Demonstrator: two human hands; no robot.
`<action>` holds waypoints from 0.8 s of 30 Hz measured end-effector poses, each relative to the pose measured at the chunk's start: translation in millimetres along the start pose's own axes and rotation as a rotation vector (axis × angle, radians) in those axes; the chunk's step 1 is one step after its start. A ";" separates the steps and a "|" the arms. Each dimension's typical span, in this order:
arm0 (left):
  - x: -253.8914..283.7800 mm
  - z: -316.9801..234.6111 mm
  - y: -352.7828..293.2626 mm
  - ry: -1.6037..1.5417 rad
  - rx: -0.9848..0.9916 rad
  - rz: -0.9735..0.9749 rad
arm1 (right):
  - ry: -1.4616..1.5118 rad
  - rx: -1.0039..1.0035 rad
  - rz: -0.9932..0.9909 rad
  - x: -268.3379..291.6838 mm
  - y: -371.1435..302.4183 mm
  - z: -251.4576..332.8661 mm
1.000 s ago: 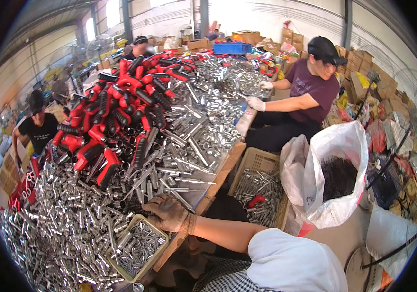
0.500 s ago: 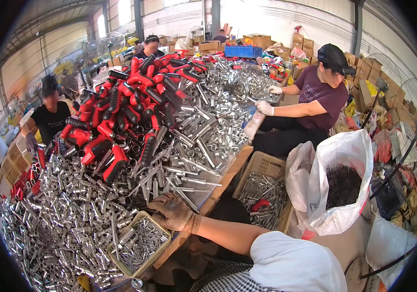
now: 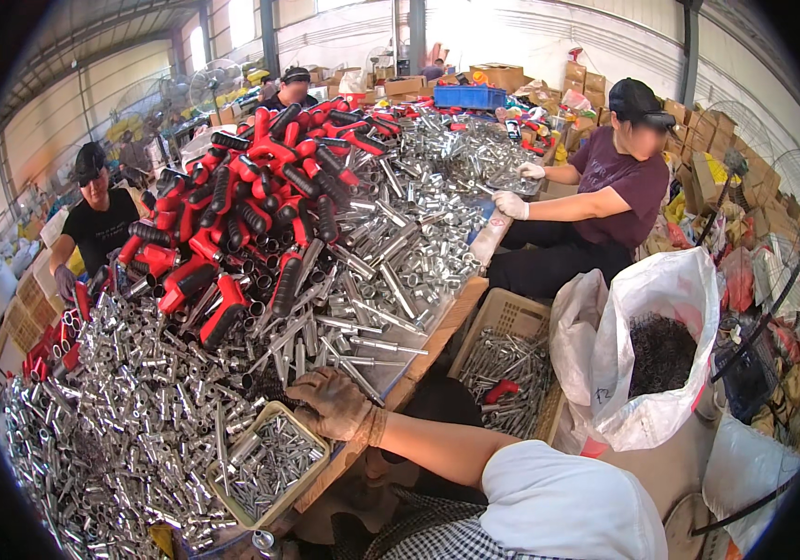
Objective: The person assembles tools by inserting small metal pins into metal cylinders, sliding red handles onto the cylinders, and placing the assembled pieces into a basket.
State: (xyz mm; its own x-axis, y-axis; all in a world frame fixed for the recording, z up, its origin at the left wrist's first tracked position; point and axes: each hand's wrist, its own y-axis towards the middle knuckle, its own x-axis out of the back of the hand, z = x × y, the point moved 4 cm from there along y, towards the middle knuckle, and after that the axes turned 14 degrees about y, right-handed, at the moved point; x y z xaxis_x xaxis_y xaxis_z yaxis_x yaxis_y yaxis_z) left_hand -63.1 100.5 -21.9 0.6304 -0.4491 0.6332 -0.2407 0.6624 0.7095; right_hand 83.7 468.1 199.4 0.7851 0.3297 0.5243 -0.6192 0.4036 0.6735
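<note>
Seen from the head, a cluttered factory surface (image 3: pixel 416 366) is heaped with shiny metal pieces. At 7 o'clock, the wearer's gloved right hand (image 3: pixel 335 406) lies palm down beside a shallow tray (image 3: pixel 293 492) of small metal pins (image 3: pixel 276 457); contact with its rim is unclear. The fingers are loosely curled, and whether they hold anything cannot be told. The left hand is out of view. Loose metal parts (image 3: pixel 129 411) crowd the tray from 9 o'clock, and red-and-black handles (image 3: pixel 232 215) rise at 10 o'clock. The tray sits near the surface's edge, so a knock from the wrist could tip it; disturbing the heap could send loose parts sliding among the pins.
</note>
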 end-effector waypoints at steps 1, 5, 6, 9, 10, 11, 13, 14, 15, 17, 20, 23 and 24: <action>6.2 -2.3 7.8 0.060 -0.070 -0.039 | -0.003 -0.007 -0.002 1.0 0.2 0.3; 49.8 -5.2 64.2 -0.128 -0.106 0.146 | 0.006 -0.030 0.019 -1.1 -1.7 -4.8; 74.6 -10.2 91.7 -0.213 0.006 0.077 | 0.011 -0.033 0.020 -0.9 -2.1 -5.3; 23.2 0.4 28.0 0.036 -0.031 0.026 | 0.022 -0.024 0.017 0.4 -0.3 -0.7; -2.4 -0.5 -0.8 0.361 -0.181 0.043 | 0.020 -0.014 0.014 -0.1 0.5 0.9; -5.3 -0.8 -0.4 0.357 -0.184 0.041 | 0.016 -0.017 0.012 0.2 -0.6 -0.3; -5.4 -3.0 2.1 0.456 -0.253 0.006 | -0.005 -0.009 -0.011 1.7 -0.8 -0.9; -8.0 -2.9 1.4 0.455 -0.254 0.006 | -0.005 -0.010 -0.012 1.5 -0.6 -2.0; -12.7 -4.1 -2.3 0.646 -0.317 -0.008 | 0.005 0.001 -0.020 1.1 -0.6 -2.3; -19.0 -0.6 -10.5 0.839 -0.377 -0.020 | 0.017 0.013 -0.025 0.8 0.4 -1.4; -19.5 -0.7 -15.6 0.839 -0.573 0.027 | 0.015 0.022 -0.010 0.8 2.3 1.0; 30.6 -15.6 39.8 0.484 -0.368 -0.002 | 0.044 -0.003 0.011 2.7 0.6 -1.9; 53.8 -15.4 64.8 0.105 -0.168 0.004 | 0.028 0.012 -0.011 3.7 0.3 -0.5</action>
State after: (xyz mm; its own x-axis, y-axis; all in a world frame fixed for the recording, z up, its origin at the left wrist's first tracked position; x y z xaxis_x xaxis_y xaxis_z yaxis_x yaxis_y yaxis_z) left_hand -33.4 128.5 53.3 0.7051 -0.3874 0.5940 -0.1225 0.7585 0.6401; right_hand 86.4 469.9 201.3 0.7914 0.3487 0.5021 -0.6100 0.3970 0.6858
